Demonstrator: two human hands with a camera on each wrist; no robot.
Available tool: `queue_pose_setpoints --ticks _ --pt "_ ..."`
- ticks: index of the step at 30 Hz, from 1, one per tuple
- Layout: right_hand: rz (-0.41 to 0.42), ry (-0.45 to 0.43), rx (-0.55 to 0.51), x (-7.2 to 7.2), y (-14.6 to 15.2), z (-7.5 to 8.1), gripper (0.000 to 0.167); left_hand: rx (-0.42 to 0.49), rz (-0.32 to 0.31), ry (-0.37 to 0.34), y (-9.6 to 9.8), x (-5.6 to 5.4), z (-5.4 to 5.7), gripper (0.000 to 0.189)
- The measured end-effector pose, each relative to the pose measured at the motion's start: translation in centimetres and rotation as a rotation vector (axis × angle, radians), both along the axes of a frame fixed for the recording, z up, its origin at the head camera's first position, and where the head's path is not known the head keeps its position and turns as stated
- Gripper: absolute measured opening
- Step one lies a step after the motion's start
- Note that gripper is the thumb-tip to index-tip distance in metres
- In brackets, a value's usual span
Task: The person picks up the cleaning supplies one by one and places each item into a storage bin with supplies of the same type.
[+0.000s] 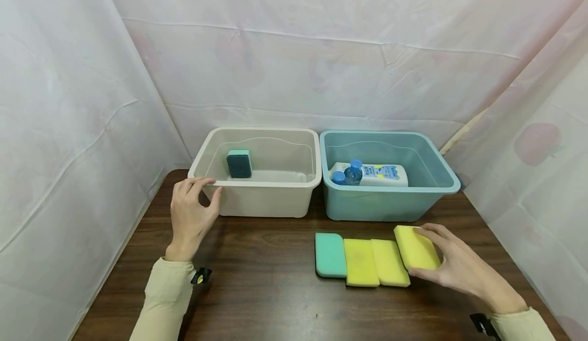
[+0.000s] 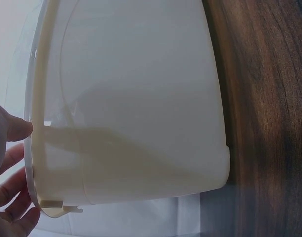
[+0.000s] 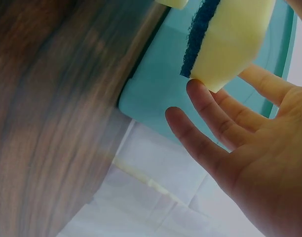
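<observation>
My right hand (image 1: 464, 267) pinches a yellow sponge (image 1: 415, 247) between thumb and fingers, tilted at the right end of a row. Its dark blue scouring layer (image 3: 200, 39) shows on one face in the right wrist view. Beside it on the table lie a yellow sponge (image 1: 389, 263), a second yellow one (image 1: 361, 263) and a green sponge (image 1: 330, 255). My left hand (image 1: 190, 216) is at the near left corner of the beige bin (image 1: 264, 200), fingertips touching its rim, fingers loosely bent. Inside that bin, a green sponge with a dark pad (image 1: 240, 164) leans upright.
A blue bin (image 1: 372, 205) stands right of the beige one, close against it. It holds a white bottle (image 1: 386, 175) on its side and blue-capped bottles (image 1: 353, 172). Both bins are on a dark wooden table (image 1: 266, 279), with a pale curtain (image 1: 294, 75) behind.
</observation>
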State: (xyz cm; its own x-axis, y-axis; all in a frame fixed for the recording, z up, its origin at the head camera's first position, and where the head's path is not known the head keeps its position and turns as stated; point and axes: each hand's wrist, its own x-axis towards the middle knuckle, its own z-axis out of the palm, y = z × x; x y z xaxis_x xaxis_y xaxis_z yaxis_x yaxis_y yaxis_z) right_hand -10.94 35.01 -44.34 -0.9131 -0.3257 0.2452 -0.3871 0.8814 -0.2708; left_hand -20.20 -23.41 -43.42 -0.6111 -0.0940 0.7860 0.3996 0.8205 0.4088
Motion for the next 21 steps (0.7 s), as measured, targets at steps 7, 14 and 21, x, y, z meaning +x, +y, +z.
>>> queue_pose_setpoints --ticks 7,14,21 --pt "0.016 -0.029 -0.027 0.0 -1.2 1.1 0.096 0.005 0.004 0.014 0.0 -0.1 -0.1 0.025" --pt "0.018 -0.021 -0.021 0.0 -2.0 1.9 0.092 0.007 0.011 0.017 0.1 -0.1 -0.3 0.025" --pt "0.041 -0.046 -0.020 -0.1 -2.5 2.1 0.091 -0.007 0.009 0.000 0.0 0.0 -0.3 0.027"
